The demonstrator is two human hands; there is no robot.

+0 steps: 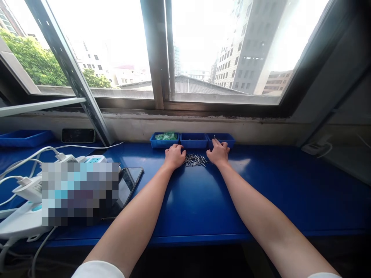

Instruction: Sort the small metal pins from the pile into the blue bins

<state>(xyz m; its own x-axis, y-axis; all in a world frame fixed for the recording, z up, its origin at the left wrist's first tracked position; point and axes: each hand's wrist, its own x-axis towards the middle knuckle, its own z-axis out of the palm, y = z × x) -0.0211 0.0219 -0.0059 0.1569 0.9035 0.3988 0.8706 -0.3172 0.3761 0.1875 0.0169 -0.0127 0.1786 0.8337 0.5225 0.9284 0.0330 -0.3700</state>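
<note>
A pile of small dark and silvery screws [196,160] lies on the blue tabletop between my two hands. My left hand [175,156] rests at the pile's left edge, fingers bent and drawn together; what they hold, if anything, is hidden. Over the front rim of the right blue bin [231,141] is my right hand [218,152], its fingers closed. A small thin piece like a screw [214,136] pokes up at its fingertips. To the left of that bin stand a middle blue bin [193,145] and a left blue bin [164,145] with green packets [166,136] in it.
On the left are a white power strip [21,223] with plugs and cables, and a tablet-like device [129,181], partly covered by a pixelated patch. Farther back are a phone [78,135], a blue tray [26,138] and a metal post [97,119]. A window wall rises behind the bins.
</note>
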